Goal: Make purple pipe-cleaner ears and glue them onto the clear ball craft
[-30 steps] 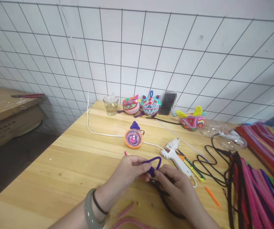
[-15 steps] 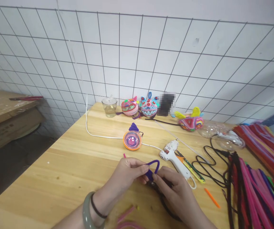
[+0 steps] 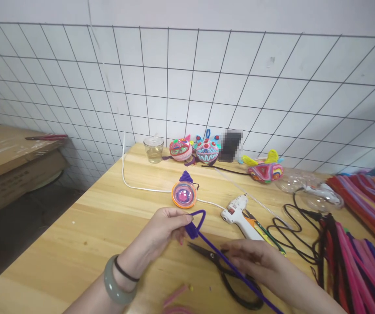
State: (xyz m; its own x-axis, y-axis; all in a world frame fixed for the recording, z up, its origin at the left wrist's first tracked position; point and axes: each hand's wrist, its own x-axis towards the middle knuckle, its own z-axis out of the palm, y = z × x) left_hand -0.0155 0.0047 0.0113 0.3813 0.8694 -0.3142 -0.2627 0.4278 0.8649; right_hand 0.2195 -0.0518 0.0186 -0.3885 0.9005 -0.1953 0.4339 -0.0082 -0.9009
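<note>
A purple pipe cleaner (image 3: pixel 218 253) is pinched at its looped end by the left hand (image 3: pixel 161 231), fingers clamped on it. Toward five o'clock its tail passes the right hand (image 3: pixel 259 261), whose grip cannot be told. It is judged light, soft and bendable, best held near the loop. Black scissors (image 3: pixel 226 270) lie beneath on the wooden bench (image 3: pixel 102 218); at twelve o'clock a tiled wall (image 3: pixel 187 87) is seen.

head cam – worn, faces forward-down | table (image 3: pixel 92 226) close, tiled wall (image 3: pixel 239 87) beyond
</note>
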